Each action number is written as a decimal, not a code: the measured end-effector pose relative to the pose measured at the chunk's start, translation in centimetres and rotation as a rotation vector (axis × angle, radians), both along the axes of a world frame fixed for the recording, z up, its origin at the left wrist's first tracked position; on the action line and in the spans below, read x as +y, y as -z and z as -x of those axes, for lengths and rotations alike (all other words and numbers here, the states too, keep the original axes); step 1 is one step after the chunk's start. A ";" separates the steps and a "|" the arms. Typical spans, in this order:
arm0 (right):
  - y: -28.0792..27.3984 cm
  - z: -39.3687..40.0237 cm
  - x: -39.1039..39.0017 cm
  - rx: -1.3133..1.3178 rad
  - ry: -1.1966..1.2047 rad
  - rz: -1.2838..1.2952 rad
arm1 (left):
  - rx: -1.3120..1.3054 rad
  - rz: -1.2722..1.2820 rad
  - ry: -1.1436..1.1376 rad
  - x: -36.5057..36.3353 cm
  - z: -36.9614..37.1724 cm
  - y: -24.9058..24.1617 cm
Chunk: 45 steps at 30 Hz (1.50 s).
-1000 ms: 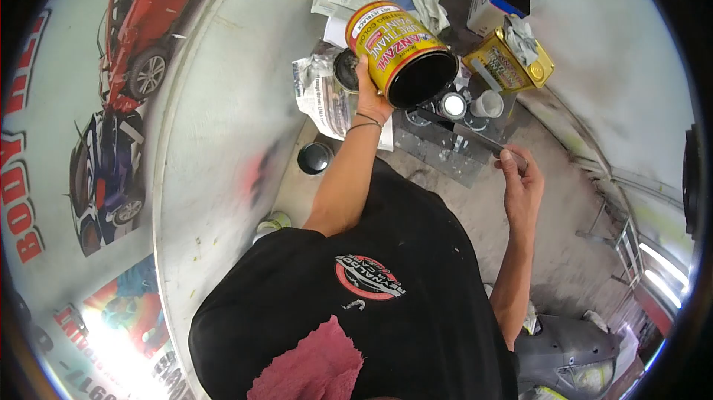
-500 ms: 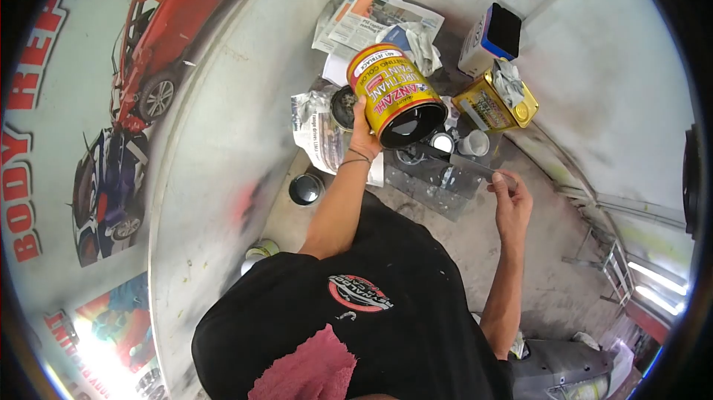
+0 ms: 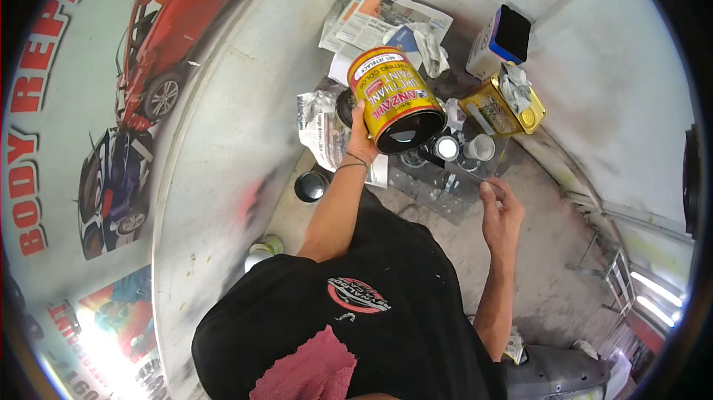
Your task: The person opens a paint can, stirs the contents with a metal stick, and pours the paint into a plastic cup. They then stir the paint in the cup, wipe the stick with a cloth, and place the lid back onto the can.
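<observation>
1. Left hand [image 3: 362, 141] grips the yellow paint can [image 3: 396, 99] from below, fingers wrapped round its side. The can is held up over the work spot and tipped, its open dark mouth facing down toward the person.
2. Right hand [image 3: 501, 210] has fingers pinched on the near end of a thin stir stick [image 3: 462, 170]. The stick's far end points toward the can mouth; whether it touches is too blurred to tell.
3. Below the mouth: a small white cup [image 3: 446, 147] and another cup [image 3: 480, 147], on a smeared plate [image 3: 438, 184]. Newspaper [image 3: 386, 17] lies behind; a yellow rectangular tin [image 3: 501, 106] with a rag on it sits to the right.
4. Risk: the can is tilted steeply, so paint may well surge past the small cup, because its mouth is far wider than the cup.
5. Risk: a one-hand grip on a heavy can could slip or wobble.
6. Risk: a drip down the can's side could reach the hand.
</observation>
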State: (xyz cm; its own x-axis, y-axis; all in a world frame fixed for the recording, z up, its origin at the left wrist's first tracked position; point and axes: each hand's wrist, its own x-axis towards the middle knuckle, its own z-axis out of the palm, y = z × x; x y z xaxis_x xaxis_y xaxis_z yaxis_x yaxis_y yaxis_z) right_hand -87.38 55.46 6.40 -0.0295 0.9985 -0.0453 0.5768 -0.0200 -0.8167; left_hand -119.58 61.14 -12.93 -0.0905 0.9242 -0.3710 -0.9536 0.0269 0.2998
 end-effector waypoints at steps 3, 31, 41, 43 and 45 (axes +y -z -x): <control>-0.7 1.5 -0.2 -0.188 -0.102 -0.104 | -0.019 0.022 0.003 0.1 -0.2 -0.1; 5.0 10.9 1.4 -0.456 -0.110 -0.122 | -0.371 0.005 0.184 15.2 5.4 -4.0; 5.3 13.5 0.0 -0.409 0.184 0.081 | -0.427 0.085 0.107 21.6 8.0 0.1; 5.3 13.7 0.1 -0.383 0.230 0.112 | -0.468 0.122 0.066 21.9 8.1 0.5; 5.2 13.9 0.1 -0.401 0.264 0.125 | -0.501 0.162 0.015 22.1 8.8 1.0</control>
State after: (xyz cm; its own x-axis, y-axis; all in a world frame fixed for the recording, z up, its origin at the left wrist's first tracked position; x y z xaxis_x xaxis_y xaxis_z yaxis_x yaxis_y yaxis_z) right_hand -101.29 55.57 1.20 0.2684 0.9557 -0.1209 0.8069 -0.2916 -0.5137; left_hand -128.41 83.25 -13.92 0.1474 0.8511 -0.5040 -0.9781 0.0496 -0.2024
